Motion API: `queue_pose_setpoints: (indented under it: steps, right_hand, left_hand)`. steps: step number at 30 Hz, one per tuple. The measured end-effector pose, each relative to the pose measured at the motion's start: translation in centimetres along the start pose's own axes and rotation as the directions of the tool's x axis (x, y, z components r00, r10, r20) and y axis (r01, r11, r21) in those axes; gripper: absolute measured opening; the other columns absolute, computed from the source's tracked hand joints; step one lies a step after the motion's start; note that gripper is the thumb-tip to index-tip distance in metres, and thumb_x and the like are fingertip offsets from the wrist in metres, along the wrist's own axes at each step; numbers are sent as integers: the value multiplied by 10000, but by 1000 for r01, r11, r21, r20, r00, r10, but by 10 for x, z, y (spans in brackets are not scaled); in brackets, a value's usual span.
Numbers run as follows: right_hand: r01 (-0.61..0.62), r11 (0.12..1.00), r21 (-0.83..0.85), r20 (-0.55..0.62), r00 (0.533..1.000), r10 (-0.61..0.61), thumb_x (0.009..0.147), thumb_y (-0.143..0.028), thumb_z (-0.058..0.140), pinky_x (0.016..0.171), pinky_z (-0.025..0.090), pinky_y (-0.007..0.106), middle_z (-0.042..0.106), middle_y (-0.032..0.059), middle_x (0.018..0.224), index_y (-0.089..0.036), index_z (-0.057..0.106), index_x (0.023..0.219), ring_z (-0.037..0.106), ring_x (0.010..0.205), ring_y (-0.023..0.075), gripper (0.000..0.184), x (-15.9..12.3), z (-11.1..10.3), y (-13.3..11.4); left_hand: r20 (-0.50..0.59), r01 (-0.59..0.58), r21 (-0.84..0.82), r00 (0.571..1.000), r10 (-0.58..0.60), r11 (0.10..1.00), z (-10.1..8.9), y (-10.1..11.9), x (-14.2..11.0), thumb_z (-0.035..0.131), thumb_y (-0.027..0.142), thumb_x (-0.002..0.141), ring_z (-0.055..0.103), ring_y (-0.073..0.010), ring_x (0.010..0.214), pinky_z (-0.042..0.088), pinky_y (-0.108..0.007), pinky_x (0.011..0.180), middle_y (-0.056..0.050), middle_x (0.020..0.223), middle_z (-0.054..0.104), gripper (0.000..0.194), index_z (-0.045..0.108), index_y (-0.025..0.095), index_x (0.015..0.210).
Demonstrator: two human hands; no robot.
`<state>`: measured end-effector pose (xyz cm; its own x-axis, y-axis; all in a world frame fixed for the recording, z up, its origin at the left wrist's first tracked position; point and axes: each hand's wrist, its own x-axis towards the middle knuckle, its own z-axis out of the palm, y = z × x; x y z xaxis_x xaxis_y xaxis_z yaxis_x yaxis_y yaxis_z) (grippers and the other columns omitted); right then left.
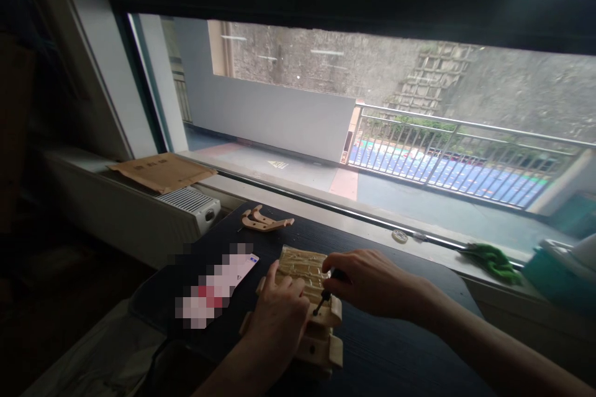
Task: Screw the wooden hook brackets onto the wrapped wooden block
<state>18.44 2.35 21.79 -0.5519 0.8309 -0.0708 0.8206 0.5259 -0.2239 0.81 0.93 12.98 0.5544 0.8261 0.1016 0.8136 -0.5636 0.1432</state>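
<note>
A pale wooden assembly (pixel 321 347) with rounded blocks lies on the dark table (pixel 386 347) before me. My left hand (pixel 284 307) presses over it and grips it, fingers bent across its top. In my right hand (pixel 363 279) is a screwdriver (pixel 325 298) with a dark handle. It stands tilted, its tip at a small dark hole in one wooden block (pixel 321 313). Beyond my fingers, the assembly's far part (pixel 300 265) has a shiny surface with light, net-like lines; I cannot make out its material. My left palm hides part of the wood.
Two curved wooden pieces (pixel 265 220) rest at the table's far side. Left of my hands lies a pink-and-white paper (pixel 242 270), partly blurred. A brown envelope (pixel 162 172) sits on the radiator (pixel 186 198). The windowsill carries a tape roll (pixel 399 236) and green cloth (pixel 492 262).
</note>
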Motion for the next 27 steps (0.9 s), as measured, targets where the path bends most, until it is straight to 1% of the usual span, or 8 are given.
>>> queue_pose_setpoints:
  steps: [4,7,9,14,16,20,23,27]
  right_hand:
    - [175,984,27,40,984,-176,906,-220,484,623,364,226,682,23,852,-190,668,926,578,713,122,187,-2,-16,-2]
    - [229,973,41,43,972,-230,912,-198,483,636,370,215,677,32,846,-159,668,885,565,705,108,190,1,-15,-1]
    - [205,978,50,12,979,-205,914,-203,481,612,362,208,663,25,788,-147,657,830,538,657,95,203,4,-7,-1]
    - [-44,993,110,-94,994,54,930,-315,447,493,298,208,614,2,661,-144,646,821,455,515,78,284,11,15,-2]
    - [-85,992,92,-121,988,96,928,-343,441,483,277,219,606,-3,639,-156,655,816,439,500,82,306,11,17,-4]
    - [-11,995,95,-104,994,20,867,-250,499,513,292,219,621,-30,670,-220,676,915,452,530,85,185,6,9,-5]
    - [85,981,177,-84,994,-71,841,-158,489,574,343,210,666,-14,807,-236,680,970,521,630,92,243,1,2,-1]
    - [100,943,318,-57,995,-86,860,-194,505,578,367,202,674,-8,814,-223,682,991,543,650,96,222,-2,5,6]
  left_hand:
    - [-7,-9,2,1000,9,1000,0,0,0,455,121,870,592,-208,887,175,-627,1084,-14,866,640,271,694,217,785]
    - [-10,-6,10,1000,6,1000,1,0,0,481,141,862,591,-209,901,172,-617,1094,-12,875,639,244,697,220,781]
    - [-19,1,14,1000,-1,1000,2,0,0,497,141,848,590,-209,905,165,-609,1102,-10,874,639,228,699,219,776]
    - [-9,12,-7,1000,-12,1000,1,0,0,490,109,825,595,-206,898,147,-588,1120,-9,856,644,235,691,210,757]
    - [-20,15,-16,1000,-16,1000,0,0,-1,484,97,821,595,-207,906,145,-587,1122,-10,859,645,240,688,209,761]
    - [-18,18,-29,1000,-19,999,-2,1,-1,496,92,810,598,-206,906,151,-594,1117,-11,857,646,225,683,203,754]
    - [-12,22,-23,1000,-23,999,-3,1,0,512,110,808,597,-217,921,167,-594,1112,-16,862,649,207,693,200,763]
    - [-18,19,-37,1000,-20,999,-1,1,0,513,108,810,600,-210,928,158,-583,1116,-17,886,658,217,701,207,767]
